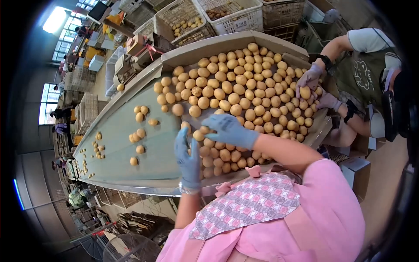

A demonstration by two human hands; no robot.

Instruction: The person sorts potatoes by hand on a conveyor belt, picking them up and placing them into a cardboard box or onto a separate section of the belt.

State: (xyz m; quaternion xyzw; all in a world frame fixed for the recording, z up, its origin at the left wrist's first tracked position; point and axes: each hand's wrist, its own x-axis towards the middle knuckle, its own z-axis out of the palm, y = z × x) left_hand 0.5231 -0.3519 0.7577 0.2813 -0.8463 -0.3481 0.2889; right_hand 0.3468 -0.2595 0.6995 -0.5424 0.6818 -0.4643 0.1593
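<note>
Round yellow-brown potatoes [238, 89] lie in a dense layer at the wide end of a green conveyor belt [118, 131]. My right hand [233, 130], in a blue glove, reaches in from the right with thumb and fingers closed around a potato [204, 129]. Just left of that one, a second potato [198, 135] shows beside the fingertips. My left hand [187, 160], gloved in blue too, is raised over the belt's near edge, thumb and fingers apart. Another potato [186, 126] appears right at its fingertips.
A co-worker's gloved hands [310, 81] handle a potato [305, 92] at the right end. Cardboard [209, 46] lines the far edge. Beyond it stand plastic crates [235, 22] of potatoes. A metal rail [148, 190] borders the near side, and smaller groups of potatoes [139, 113] lie along the belt.
</note>
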